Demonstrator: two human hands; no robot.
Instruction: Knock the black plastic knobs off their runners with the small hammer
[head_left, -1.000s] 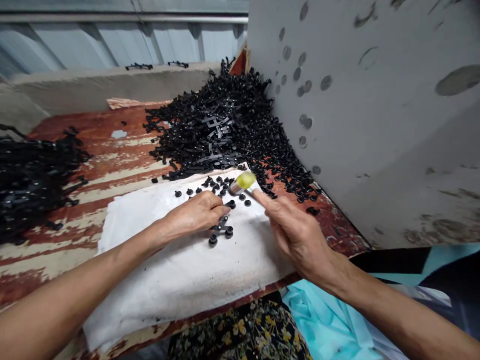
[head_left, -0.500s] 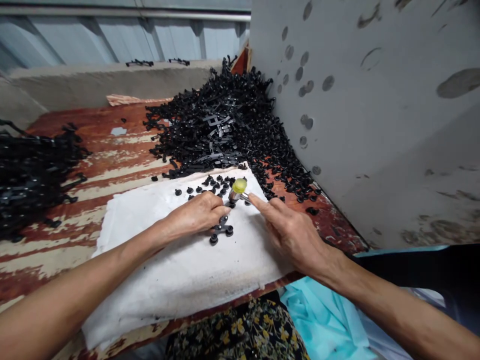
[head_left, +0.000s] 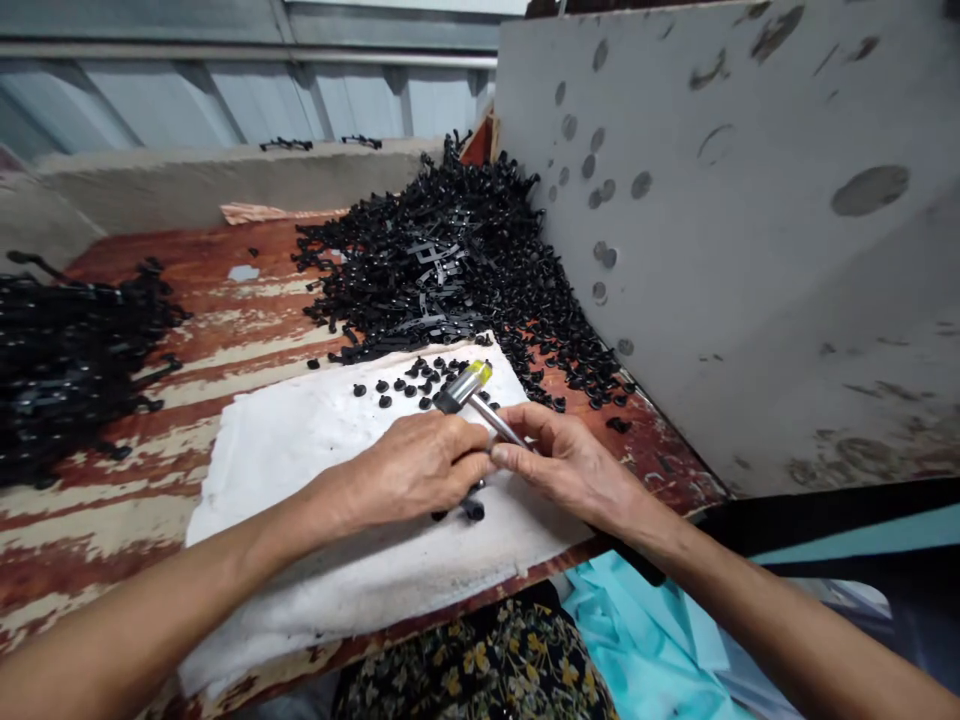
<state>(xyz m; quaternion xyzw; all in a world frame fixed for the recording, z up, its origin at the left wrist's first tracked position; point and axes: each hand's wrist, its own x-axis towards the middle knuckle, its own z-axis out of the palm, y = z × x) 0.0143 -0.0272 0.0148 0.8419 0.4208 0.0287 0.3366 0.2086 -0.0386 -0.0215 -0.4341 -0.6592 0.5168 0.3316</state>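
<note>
Over the white cloth point(head_left: 300, 430) my left hand point(head_left: 424, 462) is closed on a black plastic link piece point(head_left: 472, 508), mostly covered by my fingers; its round ends show below them. In my right hand point(head_left: 564, 455) is a small mallet point(head_left: 466, 387) with a metal head, a yellow face and a dark face. The fingers close round its metal shaft, and the dark grip shows below my wrist. The tips of both hands meet at the middle of the cloth. Several small black round studs point(head_left: 409, 390) lie just beyond the mallet head.
A large heap of black plastic links point(head_left: 420, 250) stands behind the cloth, with loose studs point(head_left: 577, 345) spilling along the grey panel point(head_left: 712, 280). Another dark heap point(head_left: 67, 370) is at left. Turquoise fabric point(head_left: 637, 630) hangs below the worn red table's edge.
The mallet has swung from upright over the piece to lying tilted, its dark face now showing. My right hand has drawn in beside the left, which has shifted slightly right and nearer.
</note>
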